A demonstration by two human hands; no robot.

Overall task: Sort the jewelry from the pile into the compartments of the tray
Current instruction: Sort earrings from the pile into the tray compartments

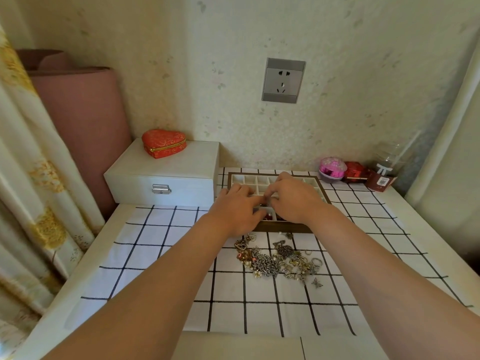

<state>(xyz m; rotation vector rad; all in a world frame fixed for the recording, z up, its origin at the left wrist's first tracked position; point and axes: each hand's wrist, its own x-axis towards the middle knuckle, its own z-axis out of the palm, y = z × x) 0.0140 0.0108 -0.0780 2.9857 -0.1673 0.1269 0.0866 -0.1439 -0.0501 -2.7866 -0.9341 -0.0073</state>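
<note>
A table [104, 237] is carrying a checked cloth [161, 229]; on it the tray [283, 227] and pile [278, 261] are lying. A white box [176, 172] is sitting rear left; a ball [332, 168], red box [355, 172] and bottle [387, 167] rear right.

big white box [166, 175] with a silver latch, back left | red heart box [163, 143] sits on top of it | gray wall plug [283, 80] up on the wall | white cloth [155, 229] with black squares covers the table | pink ball [332, 168], small red box [355, 172] and clear bottle [389, 162] side by side, back right | flowery curtain [31, 190] on the left
</note>
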